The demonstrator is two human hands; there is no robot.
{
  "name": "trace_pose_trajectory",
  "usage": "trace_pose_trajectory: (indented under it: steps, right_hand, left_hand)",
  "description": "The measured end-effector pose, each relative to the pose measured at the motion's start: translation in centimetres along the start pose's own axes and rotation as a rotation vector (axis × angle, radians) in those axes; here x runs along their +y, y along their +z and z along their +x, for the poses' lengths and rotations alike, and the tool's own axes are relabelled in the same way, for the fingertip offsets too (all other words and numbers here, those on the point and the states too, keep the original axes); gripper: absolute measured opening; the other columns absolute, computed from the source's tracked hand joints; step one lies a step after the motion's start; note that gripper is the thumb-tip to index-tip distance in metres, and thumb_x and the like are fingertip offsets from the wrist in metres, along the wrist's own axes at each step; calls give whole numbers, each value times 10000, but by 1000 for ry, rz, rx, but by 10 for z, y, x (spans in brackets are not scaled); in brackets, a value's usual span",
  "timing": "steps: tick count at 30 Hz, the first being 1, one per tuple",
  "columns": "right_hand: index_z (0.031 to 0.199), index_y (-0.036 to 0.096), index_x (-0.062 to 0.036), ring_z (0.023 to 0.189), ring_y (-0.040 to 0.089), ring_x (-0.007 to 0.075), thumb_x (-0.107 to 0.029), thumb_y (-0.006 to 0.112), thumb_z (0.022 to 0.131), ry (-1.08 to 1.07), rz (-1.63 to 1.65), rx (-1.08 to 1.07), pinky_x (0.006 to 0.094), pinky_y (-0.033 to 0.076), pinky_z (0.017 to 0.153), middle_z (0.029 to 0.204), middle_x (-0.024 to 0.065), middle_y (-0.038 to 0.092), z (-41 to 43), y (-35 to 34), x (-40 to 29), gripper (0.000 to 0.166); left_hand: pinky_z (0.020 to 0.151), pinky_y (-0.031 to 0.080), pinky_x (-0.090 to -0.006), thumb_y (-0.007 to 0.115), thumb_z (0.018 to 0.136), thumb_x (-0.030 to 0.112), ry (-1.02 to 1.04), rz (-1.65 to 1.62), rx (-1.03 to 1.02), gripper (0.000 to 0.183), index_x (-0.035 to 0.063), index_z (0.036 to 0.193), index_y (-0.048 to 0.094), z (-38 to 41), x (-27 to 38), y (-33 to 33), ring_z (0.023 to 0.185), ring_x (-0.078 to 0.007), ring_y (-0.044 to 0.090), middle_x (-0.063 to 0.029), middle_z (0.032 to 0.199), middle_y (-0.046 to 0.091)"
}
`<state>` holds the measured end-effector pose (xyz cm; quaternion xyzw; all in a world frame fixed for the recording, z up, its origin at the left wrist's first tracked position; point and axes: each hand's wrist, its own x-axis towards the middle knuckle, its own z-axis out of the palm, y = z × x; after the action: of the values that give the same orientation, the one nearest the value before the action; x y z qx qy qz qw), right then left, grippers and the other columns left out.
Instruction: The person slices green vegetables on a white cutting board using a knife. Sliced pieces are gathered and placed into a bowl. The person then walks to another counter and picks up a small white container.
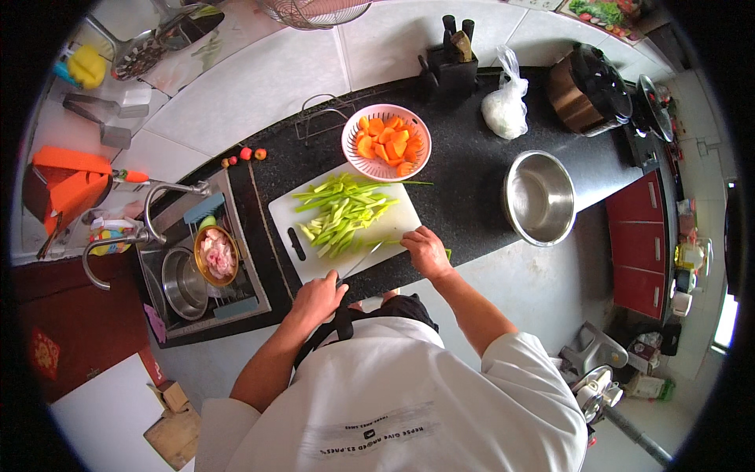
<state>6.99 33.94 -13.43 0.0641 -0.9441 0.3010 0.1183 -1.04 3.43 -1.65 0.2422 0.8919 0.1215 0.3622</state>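
Observation:
Wrapped around a kitchen knife's handle is my left hand [319, 300], at the near edge of a white cutting board [389, 203]. The thin steel blade of the knife [361, 259] points up and right over the board. My right hand [426, 252] pinches a green stalk at the board's right edge, near the knife tip; the fingers cover much of the stalk. A bit of green [449, 253] shows past that hand. Sliced green stalks [348, 215], celery-like, lie in a loose heap across the board's middle.
Behind the board stands a pink colander [348, 154] of carrot slices [388, 141]. A steel bowl [540, 197], a tied plastic bag [506, 109], a knife block [451, 71] and an electric cooker [587, 88] sit rightward. Leftward, the sink [259, 295] holds a bowl of raw meat [218, 253].

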Motion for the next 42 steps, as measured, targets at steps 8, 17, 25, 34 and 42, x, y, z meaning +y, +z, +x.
trace_pose_trajectory:
  steps: [8,17,25,34,42]
  right_hand:
    - [928,759,-66,988,668,274,-67,648,749,-25,-31,-17,396,549,854,1027,45,743,2,-4,0,211]
    - [893,740,-78,920,644,273,-62,678,758,-27,90,21,392,554,835,941,47,706,32,27,-27,150]
    - [903,743,-82,927,646,269,-96,686,762,-82,71,54,380,555,816,930,46,695,34,32,-23,152]
    - [996,758,-102,1042,643,265,-157,789,810,110,-7,149,434,518,919,1067,17,734,15,-3,-22,197]
    - [900,762,-105,969,640,246,-97,738,796,104,-32,100,395,506,864,1006,15,720,-13,-1,0,107]
  left_hand:
    - [840,551,-583,634,1002,430,16,-158,81,476,-3,1198,640,27,-16,16,951,-502,697,-306,980,725]
    - [718,560,-586,639,1015,364,69,-53,225,359,15,1097,608,4,-30,-2,810,-478,713,-257,823,720]
    - [728,562,-605,621,1024,378,24,17,103,378,29,1167,593,13,-6,7,822,-506,706,-276,855,725]
    - [735,550,-589,638,1014,362,59,-105,199,370,0,1088,604,34,-10,11,844,-500,696,-278,855,719]
    - [736,553,-567,659,1007,355,170,-123,170,366,15,1134,617,19,27,2,852,-483,706,-255,871,728]
